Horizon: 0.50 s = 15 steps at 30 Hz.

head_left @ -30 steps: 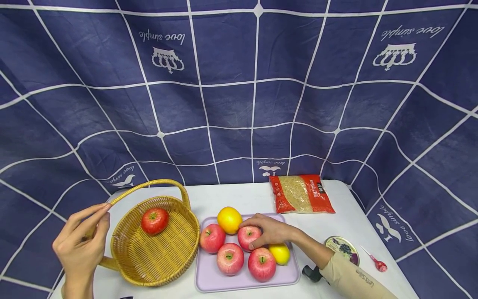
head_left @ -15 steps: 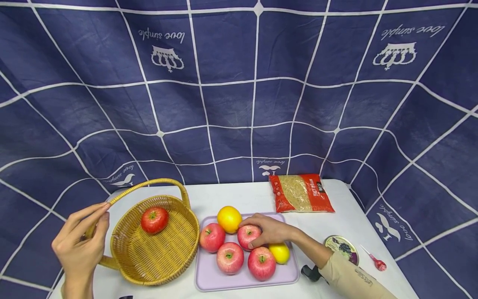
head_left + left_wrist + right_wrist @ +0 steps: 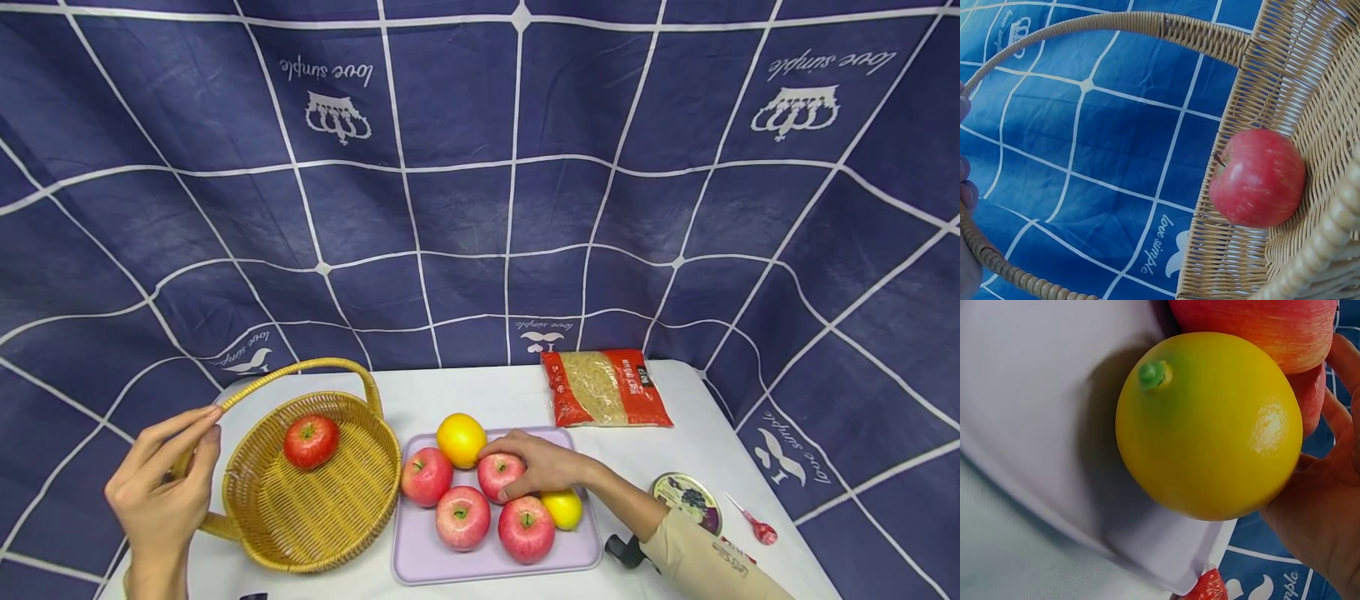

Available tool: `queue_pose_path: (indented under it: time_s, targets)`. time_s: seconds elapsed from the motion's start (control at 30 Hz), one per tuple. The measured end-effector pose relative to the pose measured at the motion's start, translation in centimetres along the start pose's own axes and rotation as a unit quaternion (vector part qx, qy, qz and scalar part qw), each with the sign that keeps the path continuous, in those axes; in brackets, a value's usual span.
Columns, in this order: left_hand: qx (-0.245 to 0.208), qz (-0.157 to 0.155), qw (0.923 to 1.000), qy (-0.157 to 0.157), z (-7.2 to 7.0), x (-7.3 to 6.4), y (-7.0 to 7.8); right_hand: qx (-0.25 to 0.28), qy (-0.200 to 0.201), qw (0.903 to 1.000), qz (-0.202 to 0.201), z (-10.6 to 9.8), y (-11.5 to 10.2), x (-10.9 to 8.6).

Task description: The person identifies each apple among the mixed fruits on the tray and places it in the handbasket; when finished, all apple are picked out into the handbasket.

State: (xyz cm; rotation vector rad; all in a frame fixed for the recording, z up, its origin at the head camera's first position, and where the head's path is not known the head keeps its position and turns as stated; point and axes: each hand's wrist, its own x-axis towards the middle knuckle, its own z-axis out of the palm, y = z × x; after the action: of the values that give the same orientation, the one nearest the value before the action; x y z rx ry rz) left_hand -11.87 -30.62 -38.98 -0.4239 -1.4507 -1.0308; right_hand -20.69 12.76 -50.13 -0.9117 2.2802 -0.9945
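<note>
My left hand (image 3: 167, 479) pinches the arched handle (image 3: 300, 371) of a yellow woven basket (image 3: 315, 557). Inside the basket lies one red apple (image 3: 311, 442), close against the wall in the left wrist view. On a lilac tray (image 3: 420, 562), my right hand (image 3: 547, 462) curls its fingers and thumb round a pink-red apple (image 3: 497, 475) at the back. Three more apples share the tray, with one apple (image 3: 462, 518) at the front middle. A yellow-orange round fruit (image 3: 461, 440) sits at the tray's back; a yellow fruit with a green stem nub (image 3: 1210, 431) lies beneath my right wrist.
A red bag of grain-like food (image 3: 606, 388) lies behind the tray on the white tabletop. To the right are a round printed tin (image 3: 684, 493), a red lollipop-like thing (image 3: 763, 532) and a black object (image 3: 625, 550). A checked blue cloth (image 3: 465, 208) hangs behind.
Both hands keep their holds and places. A small red sliver now shows beside the right sleeve.
</note>
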Motion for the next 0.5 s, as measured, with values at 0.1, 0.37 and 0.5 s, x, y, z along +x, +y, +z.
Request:
queue_pose_path:
  time_s: [0.1,0.37,0.5]
  targets:
    - [0.002,-0.001,1.0,-0.001,0.0,0.0,0.01,0.0,0.002,1.0,-0.002,0.04,-0.03,0.03]
    - [0.006,0.001,1.0,0.0,0.0,0.1,0.05,-0.006,0.01,0.9999,-0.004,0.15,0.03,0.1]
    - [0.006,0.004,1.0,0.002,0.03,0.13,0.08,-0.005,0.011,0.9999,-0.004,0.13,0.04,0.1]
